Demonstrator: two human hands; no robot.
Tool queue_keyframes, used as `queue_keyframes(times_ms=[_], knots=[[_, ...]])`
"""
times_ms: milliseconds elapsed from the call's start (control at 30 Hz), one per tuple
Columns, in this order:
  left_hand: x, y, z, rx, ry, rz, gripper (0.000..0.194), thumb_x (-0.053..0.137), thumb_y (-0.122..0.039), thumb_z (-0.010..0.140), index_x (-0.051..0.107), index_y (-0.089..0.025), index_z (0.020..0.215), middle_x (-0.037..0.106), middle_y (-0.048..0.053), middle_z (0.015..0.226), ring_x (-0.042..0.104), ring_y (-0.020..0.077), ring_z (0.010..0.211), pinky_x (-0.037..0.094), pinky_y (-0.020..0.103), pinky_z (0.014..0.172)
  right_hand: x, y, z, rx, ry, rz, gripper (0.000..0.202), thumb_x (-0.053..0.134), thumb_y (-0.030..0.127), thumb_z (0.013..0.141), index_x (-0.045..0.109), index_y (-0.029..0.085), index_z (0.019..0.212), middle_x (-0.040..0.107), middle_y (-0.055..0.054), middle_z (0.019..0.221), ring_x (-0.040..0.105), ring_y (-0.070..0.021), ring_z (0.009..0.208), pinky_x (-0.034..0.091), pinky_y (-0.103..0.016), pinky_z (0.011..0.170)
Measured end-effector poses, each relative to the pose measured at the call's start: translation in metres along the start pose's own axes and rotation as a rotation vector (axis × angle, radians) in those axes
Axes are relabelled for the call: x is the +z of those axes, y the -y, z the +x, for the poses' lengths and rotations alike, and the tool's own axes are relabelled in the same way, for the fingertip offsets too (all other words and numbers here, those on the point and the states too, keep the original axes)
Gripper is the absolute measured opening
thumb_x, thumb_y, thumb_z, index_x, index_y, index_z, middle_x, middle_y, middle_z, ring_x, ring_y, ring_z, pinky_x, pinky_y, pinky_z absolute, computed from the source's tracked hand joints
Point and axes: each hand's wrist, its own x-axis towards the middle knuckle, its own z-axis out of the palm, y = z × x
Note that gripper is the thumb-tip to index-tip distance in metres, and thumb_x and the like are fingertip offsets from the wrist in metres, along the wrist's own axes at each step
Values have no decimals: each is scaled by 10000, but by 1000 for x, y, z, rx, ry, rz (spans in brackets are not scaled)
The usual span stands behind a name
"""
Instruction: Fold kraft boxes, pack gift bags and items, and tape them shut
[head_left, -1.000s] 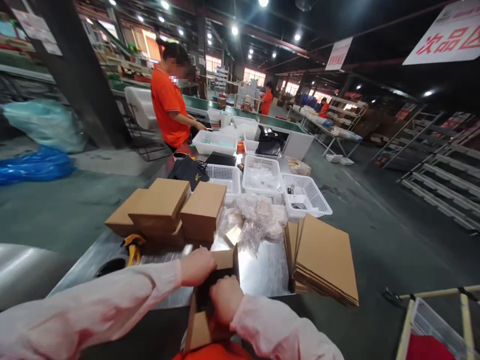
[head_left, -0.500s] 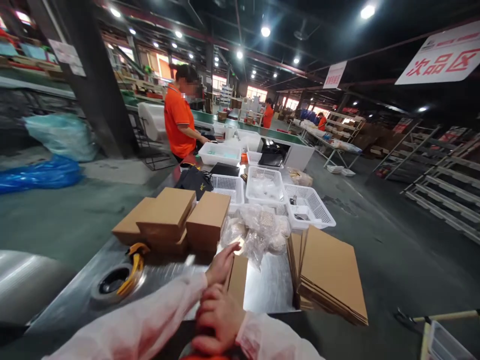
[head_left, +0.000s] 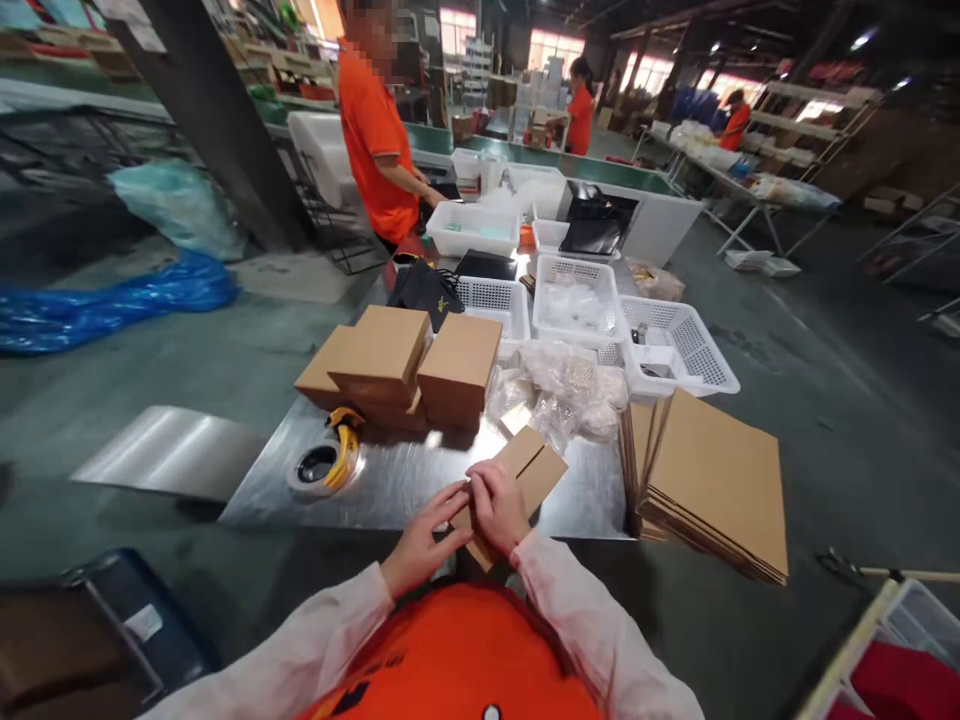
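A narrow brown cardboard box (head_left: 541,478) with a seam along its top lies at a slant over the near edge of the metal table (head_left: 405,490). My right hand (head_left: 499,508) rests across it, fingers curled at the box's left edge. Against that same left side is my left hand (head_left: 424,535), its fingers stretched out and the thumb apart. The two hands' fingertips nearly meet; the box's lower side is hidden. Just beyond the box lie clear plastic-wrapped items (head_left: 577,390).
A tape dispenser (head_left: 330,462) sits to the left, near closed cardboard boxes (head_left: 382,350). Flat cardboard sheets (head_left: 712,470) lean at the right edge. White baskets (head_left: 577,300) stand farther back. A co-worker in orange (head_left: 375,140) is at the table's far left.
My view has tilted down. The box now lies slanted instead of straight. My right hand has moved up onto it, and my left hand has drawn back to its left side.
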Motion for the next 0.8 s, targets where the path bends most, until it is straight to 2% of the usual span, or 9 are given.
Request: queue_keyframes(times_ms=[67, 200, 267, 333, 400, 467, 533, 667, 800], knots=[[7, 4, 0, 54, -9, 40, 562, 615, -522, 850, 670, -179, 1292, 471, 142, 1509, 423, 314, 1397, 325, 454, 1190, -12, 3, -8, -144, 204, -129, 384, 391, 364, 998, 660, 132, 1146, 687, -147, 1163, 586, -255, 1142, 404, -467, 1061], [1, 8, 4, 133, 32, 34, 490, 622, -499, 864, 703, -200, 1243, 517, 134, 1467, 482, 302, 1349, 385, 454, 1149, -23, 6, -24, -301, 423, -469, 916, 551, 637, 851, 374, -4, 1481, 361, -243, 1547, 256, -389, 1460, 157, -591, 1192], [-11, 11, 7, 178, 67, 49, 417, 606, -454, 887, 724, -207, 1201, 547, 123, 1441, 510, 278, 1327, 403, 431, 1136, -19, 4, -25, -295, 436, -560, 878, 545, 585, 865, 362, 3, 1496, 322, -222, 1573, 227, -388, 1474, 165, -569, 1195], [-29, 17, 13, 160, 5, 135, 357, 566, -397, 914, 730, -209, 1170, 597, 109, 1389, 538, 251, 1295, 398, 409, 1137, -14, 2, -23, -286, 419, -618, 776, 523, 493, 892, 383, 24, 1494, 309, -204, 1583, 223, -381, 1478, 173, -560, 1190], [-56, 28, 23, -34, -219, 356, 374, 511, -337, 941, 674, -180, 1239, 611, 118, 1363, 535, 232, 1289, 378, 379, 1144, -8, 0, -19, -293, 396, -655, 733, 510, 444, 900, 395, 23, 1489, 311, -209, 1580, 227, -381, 1478, 169, -564, 1184], [-87, 43, 33, -370, -458, 644, 501, 492, -316, 947, 504, -111, 1404, 561, 172, 1398, 497, 253, 1318, 370, 376, 1130, -4, -1, -17, -308, 363, -674, 723, 507, 453, 907, 418, 14, 1475, 337, -227, 1562, 248, -389, 1469, 165, -566, 1179], [-112, 58, 43, -628, -527, 832, 659, 518, -318, 930, 321, -29, 1488, 540, 250, 1377, 502, 318, 1298, 395, 418, 1079, -2, -1, -19, -323, 319, -677, 709, 501, 484, 919, 456, 17, 1452, 361, -237, 1547, 268, -391, 1461, 170, -550, 1179], [-133, 76, 49, -710, -349, 893, 641, 463, -211, 919, 267, 15, 1486, 658, 267, 1142, 644, 355, 1067, 470, 442, 926, -1, 1, -24, -347, 288, -649, 653, 466, 486, 956, 500, 33, 1425, 383, -229, 1536, 282, -369, 1461, 199, -506, 1184], [-152, 59, 25, -678, -172, 944, 638, 379, -190, 907, 275, -3, 1508, 677, 261, 1124, 676, 382, 1007, 505, 487, 870, -1, 7, -24, -272, 356, -604, 639, 435, 453, 977, 461, 20, 1447, 345, -233, 1552, 266, -372, 1470, 225, -534, 1187]])
